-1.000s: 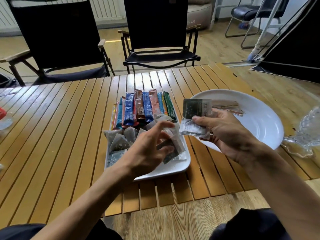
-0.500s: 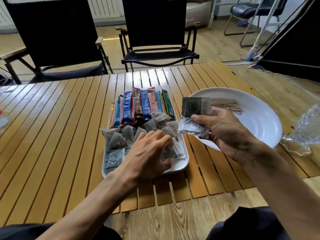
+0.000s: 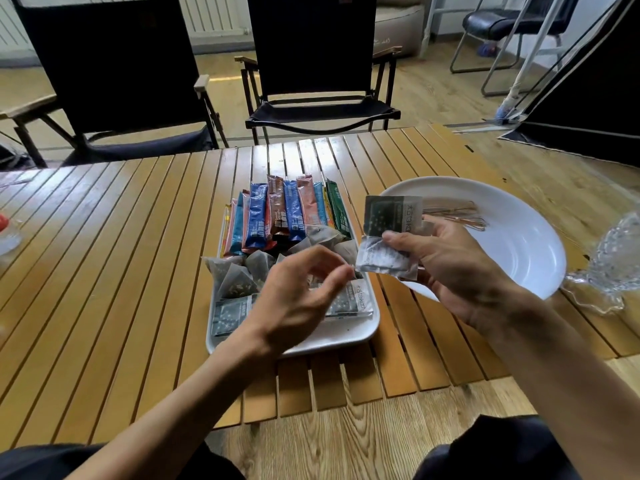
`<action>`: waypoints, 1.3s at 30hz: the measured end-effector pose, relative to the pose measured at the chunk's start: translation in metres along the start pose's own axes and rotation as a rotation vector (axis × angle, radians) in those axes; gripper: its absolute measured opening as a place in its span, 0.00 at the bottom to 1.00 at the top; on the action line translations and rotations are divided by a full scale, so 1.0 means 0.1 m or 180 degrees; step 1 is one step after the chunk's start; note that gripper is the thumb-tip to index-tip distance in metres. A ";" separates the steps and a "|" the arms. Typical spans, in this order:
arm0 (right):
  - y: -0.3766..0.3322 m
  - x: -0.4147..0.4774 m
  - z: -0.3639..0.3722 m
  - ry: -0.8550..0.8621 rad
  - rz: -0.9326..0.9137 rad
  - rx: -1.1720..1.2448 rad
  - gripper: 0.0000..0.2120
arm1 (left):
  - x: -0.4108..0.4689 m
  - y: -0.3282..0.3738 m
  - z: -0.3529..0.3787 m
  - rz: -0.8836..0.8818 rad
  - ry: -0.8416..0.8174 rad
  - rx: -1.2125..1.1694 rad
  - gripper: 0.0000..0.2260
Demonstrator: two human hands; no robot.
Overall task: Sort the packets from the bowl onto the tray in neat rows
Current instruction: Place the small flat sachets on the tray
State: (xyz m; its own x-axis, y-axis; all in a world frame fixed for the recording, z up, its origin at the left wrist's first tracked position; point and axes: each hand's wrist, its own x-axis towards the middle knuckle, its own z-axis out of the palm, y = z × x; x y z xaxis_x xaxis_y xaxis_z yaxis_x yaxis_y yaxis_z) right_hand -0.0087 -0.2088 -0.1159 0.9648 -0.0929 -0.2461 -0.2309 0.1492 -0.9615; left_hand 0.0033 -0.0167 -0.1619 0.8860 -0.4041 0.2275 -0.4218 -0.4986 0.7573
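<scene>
A white rectangular tray [image 3: 341, 336] lies on the slatted table. Coloured stick packets [image 3: 289, 213] stand in a row at its far end, pyramid tea bags [image 3: 239, 280] fill the middle, and dark square packets [image 3: 228, 313] lie along the near edge. My left hand [image 3: 301, 296] hovers over the tray's near right part, fingers loosely curled, holding nothing. My right hand [image 3: 453, 271] is between tray and bowl and grips a few dark square packets [image 3: 391, 216] under the thumb. The white bowl [image 3: 512, 237] sits to the right, with only thin wire-like pieces [image 3: 457, 216] in it.
A clear glass dish [image 3: 616, 261] stands at the table's right edge beside the bowl. Two dark folding chairs [image 3: 318, 64] face the far side of the table. A small red-topped object [image 3: 3, 221] sits at the far left. The table's near edge is below the tray.
My left hand laid a dark packet on the tray's near edge, pressed it flat, then lifted off and moved right toward my right hand. The right hand kept holding its packets.
</scene>
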 end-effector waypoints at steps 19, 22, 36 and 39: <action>0.17 0.04 0.08 -0.0314 0.0068 -0.0629 0.10 | -0.25 -0.22 -0.92 -0.1803 0.0155 -0.0549 0.03; 0.17 0.05 0.10 -0.0303 0.0075 -0.0752 0.11 | -0.39 -0.36 -0.94 -0.2082 -0.0092 -0.0349 0.04; 0.26 0.04 0.19 -0.0352 0.0202 -0.0650 0.08 | -0.47 -0.38 -0.76 -0.0440 -0.0674 0.1334 0.11; 0.27 0.04 0.21 -0.0395 0.0236 -0.0647 0.07 | -0.46 -0.46 -0.76 -0.0427 -0.0825 0.1663 0.10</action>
State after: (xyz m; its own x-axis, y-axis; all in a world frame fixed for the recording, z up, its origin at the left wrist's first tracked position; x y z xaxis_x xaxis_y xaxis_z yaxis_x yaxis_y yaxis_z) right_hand -0.0081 -0.1841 -0.1405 0.9494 0.0345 -0.3121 -0.3102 -0.0512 -0.9493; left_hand -0.0036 0.0829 -0.1604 0.8899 -0.4527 -0.0560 -0.4065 -0.8428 0.3528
